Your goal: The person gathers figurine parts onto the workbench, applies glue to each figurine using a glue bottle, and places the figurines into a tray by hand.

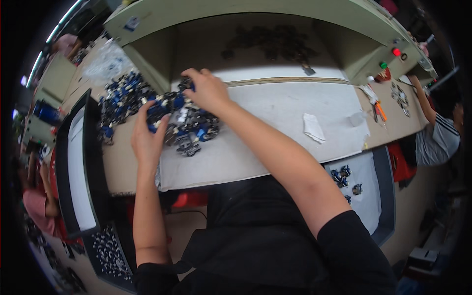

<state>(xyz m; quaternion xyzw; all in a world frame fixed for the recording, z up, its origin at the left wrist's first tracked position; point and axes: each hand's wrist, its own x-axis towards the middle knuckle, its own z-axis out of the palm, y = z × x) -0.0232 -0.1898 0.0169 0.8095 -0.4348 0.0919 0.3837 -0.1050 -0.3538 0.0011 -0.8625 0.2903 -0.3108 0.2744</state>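
My left hand [147, 140] curves its thumb and fingers around the near side of a clump of small blue-and-metal parts [167, 104] with whitish tips. From the far side, my right hand [209, 91] grips the same clump with bent fingers, so the clump sits between both hands. Some fingertips are hidden behind the parts. Under and beside it, more of these parts lie in a loose heap [194, 132] on white paper [236, 147]. A larger pile of them [125, 96] spreads over the bench to the left.
A long black tray [61, 162] stands at the left edge. Dark parts [270, 42] lie inside the bench hood. Folded white tissue [313, 128] and orange-handled pliers [379, 112] are to the right. A grey bin [386, 196] holds a few parts. Other people sit both sides.
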